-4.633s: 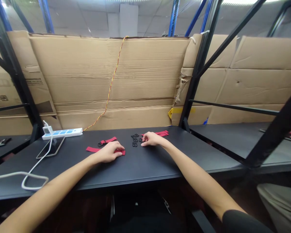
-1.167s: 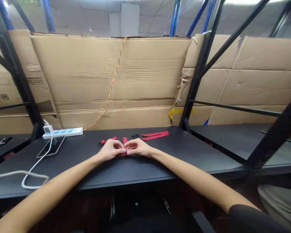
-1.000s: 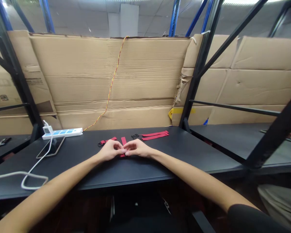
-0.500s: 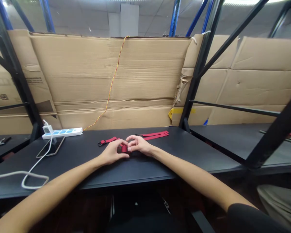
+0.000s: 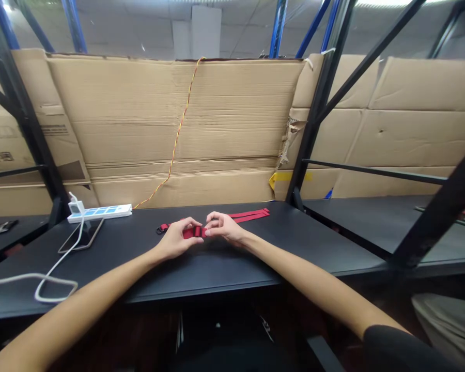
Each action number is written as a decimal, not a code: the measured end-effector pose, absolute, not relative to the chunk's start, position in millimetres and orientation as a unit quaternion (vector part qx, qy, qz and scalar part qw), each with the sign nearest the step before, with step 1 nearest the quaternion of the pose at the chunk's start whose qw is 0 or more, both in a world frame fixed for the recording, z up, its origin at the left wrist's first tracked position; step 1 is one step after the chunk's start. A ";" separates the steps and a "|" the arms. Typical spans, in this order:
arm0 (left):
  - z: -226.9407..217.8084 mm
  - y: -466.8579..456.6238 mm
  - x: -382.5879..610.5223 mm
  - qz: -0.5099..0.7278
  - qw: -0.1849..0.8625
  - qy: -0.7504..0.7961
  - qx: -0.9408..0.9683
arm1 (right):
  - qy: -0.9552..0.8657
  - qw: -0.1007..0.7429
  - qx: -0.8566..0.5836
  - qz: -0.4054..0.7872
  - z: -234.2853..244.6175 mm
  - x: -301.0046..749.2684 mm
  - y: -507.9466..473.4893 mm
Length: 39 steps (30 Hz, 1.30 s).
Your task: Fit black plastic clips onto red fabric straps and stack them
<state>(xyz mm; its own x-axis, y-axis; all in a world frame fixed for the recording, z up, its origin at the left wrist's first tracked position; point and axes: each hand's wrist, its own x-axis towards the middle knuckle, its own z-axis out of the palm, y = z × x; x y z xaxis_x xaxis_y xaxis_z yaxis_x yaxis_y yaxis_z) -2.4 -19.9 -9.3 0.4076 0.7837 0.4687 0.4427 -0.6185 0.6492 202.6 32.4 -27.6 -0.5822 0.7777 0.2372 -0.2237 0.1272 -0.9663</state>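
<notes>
The left hand (image 5: 180, 239) and right hand (image 5: 225, 228) have their fingers clamped on the looped red strap (image 5: 197, 232) over the worktop (image 5: 302, 232); to its left a buckled strip (image 5: 164, 227) looks done, while the loose bands (image 5: 251, 215) to its right seem left to do.

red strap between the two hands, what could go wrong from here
The red strap is held by the fingertips of the left hand and right hand, so it might slip or twist.
Another strap lies close behind the left hand and could get nudged.
The white cable loops beside the left forearm, so a sideways sweep might snag it.
</notes>
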 end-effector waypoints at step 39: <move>-22.9 -0.5 -17.0 0.253 0.065 0.371 0.891 | -0.925 0.257 -0.244 0.139 -19.0 212.0 26.9</move>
<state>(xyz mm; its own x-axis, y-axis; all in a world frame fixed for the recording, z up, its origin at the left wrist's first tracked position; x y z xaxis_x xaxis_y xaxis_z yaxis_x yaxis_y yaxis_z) -17.0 -0.5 -22.9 0.5972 0.6939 0.4023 0.6278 -0.7165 0.3040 212.0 26.9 -19.0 -0.7482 0.5235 0.4076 0.3806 0.8419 -0.3826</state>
